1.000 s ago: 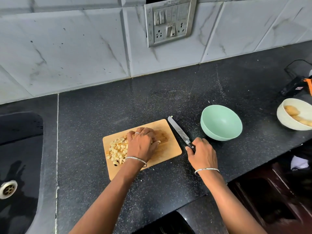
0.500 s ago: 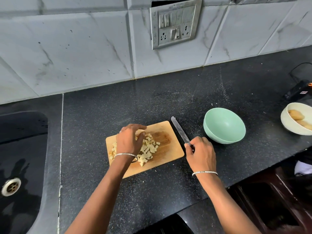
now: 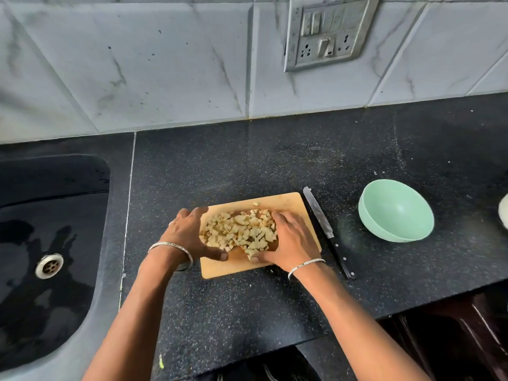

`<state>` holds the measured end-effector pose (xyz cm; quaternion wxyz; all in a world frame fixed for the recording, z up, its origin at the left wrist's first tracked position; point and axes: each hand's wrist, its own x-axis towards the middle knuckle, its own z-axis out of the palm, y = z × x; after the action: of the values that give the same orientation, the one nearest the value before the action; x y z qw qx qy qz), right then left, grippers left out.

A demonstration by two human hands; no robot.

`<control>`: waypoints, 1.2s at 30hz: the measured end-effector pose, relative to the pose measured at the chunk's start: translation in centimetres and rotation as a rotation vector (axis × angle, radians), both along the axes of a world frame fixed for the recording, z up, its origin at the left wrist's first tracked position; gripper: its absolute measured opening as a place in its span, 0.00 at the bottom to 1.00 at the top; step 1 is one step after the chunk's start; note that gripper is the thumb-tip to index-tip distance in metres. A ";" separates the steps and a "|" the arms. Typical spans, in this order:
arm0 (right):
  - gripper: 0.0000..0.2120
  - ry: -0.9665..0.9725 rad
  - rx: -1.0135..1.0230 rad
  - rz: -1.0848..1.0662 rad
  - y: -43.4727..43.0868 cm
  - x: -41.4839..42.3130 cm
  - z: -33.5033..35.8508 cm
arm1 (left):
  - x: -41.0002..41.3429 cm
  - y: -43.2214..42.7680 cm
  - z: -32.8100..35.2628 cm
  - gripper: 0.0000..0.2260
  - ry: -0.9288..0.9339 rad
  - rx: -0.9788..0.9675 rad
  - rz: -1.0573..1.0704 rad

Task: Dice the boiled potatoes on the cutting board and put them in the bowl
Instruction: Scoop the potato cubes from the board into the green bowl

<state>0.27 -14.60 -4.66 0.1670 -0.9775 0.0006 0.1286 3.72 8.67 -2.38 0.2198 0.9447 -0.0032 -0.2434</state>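
Observation:
A pile of diced potato (image 3: pixel 241 231) lies on the wooden cutting board (image 3: pixel 286 202). My left hand (image 3: pixel 189 235) cups the pile from the left, fingers spread and thumb on the board. My right hand (image 3: pixel 291 237) cups it from the right, thumb near the front of the pile. Both hands press against the pieces from opposite sides; the pile rests on the board. One stray piece (image 3: pixel 255 204) sits behind the pile. The empty mint-green bowl (image 3: pixel 395 210) stands to the right. The knife (image 3: pixel 327 229) lies on the counter between board and bowl.
A black sink (image 3: pixel 49 243) with a metal drain is at the left. The rim of a white bowl (image 3: pixel 504 213) shows at the right edge. A tiled wall with a switch panel (image 3: pixel 328 31) runs behind. The counter's front edge is just below my forearms.
My right hand has let go of the knife, which now lies on the counter, and moved onto the board. My left hand shifted left, and both hands now enclose the diced potato.

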 end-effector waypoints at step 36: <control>0.53 0.250 -0.060 0.159 2.6 4.7 1.7 | 0.3 -6.4 -1.9 0.41 -0.162 0.009 -0.089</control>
<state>5.02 -12.02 -2.92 0.1255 -0.9555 -0.0523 0.2619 3.99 2.23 -4.24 0.2036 0.9611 -0.0619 -0.1758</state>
